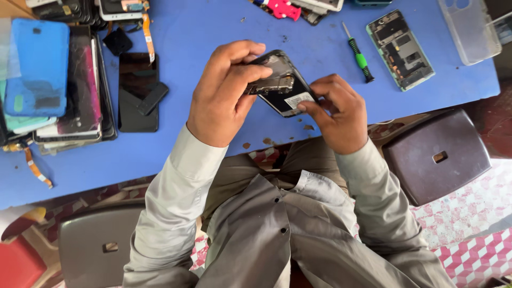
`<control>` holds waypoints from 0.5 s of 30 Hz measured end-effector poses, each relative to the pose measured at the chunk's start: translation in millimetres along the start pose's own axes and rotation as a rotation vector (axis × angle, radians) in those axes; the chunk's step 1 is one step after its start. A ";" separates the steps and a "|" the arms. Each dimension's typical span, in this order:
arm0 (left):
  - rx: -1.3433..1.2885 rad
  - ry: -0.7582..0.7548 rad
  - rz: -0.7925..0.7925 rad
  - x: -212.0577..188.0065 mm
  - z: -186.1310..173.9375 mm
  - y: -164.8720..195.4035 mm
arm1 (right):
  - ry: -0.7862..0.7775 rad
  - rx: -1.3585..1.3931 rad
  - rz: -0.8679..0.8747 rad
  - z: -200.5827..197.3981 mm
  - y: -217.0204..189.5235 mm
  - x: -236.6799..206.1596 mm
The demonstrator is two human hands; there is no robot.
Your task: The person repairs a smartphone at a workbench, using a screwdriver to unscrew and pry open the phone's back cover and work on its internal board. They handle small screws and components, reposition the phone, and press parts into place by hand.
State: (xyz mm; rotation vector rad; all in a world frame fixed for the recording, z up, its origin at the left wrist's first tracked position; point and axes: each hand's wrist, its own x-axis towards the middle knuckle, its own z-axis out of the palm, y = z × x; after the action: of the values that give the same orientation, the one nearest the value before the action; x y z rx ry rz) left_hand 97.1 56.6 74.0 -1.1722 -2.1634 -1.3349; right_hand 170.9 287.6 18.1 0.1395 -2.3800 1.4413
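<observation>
Phone [282, 85], white label [297, 100], both hands

Glossy black phone [282, 85] glass, matt blue tabletop [213, 32], clear plastic case [469, 32]

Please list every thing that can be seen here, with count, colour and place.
opened phone: one, black, held in both hands above the table edge
screwdriver: one, green and black, on the table, right of the hands
open phone body: one, grey-green, right of the screwdriver
clear case: one, transparent, far right corner
stack of phones and cases: several, blue on top, left side
table: one, blue
stools: two, brown and grey, beside the person
left hand: one, on the phone's top
right hand: one, on the phone's lower edge
</observation>
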 end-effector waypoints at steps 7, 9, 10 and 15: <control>-0.103 0.008 -0.113 -18.1 8.7 8.0 | 0.086 0.017 0.046 13.3 -7.4 -34.2; -0.036 0.038 -0.103 -27.2 15.1 1.6 | 0.072 -0.003 0.050 16.0 -0.6 -36.7; -0.018 0.048 -0.089 -31.2 20.1 -3.1 | 0.078 -0.026 0.057 16.4 6.0 -37.9; 0.042 0.145 -0.181 -37.0 36.3 -36.3 | 0.041 0.076 -0.092 33.6 52.9 -35.9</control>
State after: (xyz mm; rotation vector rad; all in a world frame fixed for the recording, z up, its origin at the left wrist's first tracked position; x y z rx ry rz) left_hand 95.4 62.4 11.0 -0.8532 -2.2229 -1.3928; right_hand 182.1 280.0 -52.8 0.2325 -2.2565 1.4779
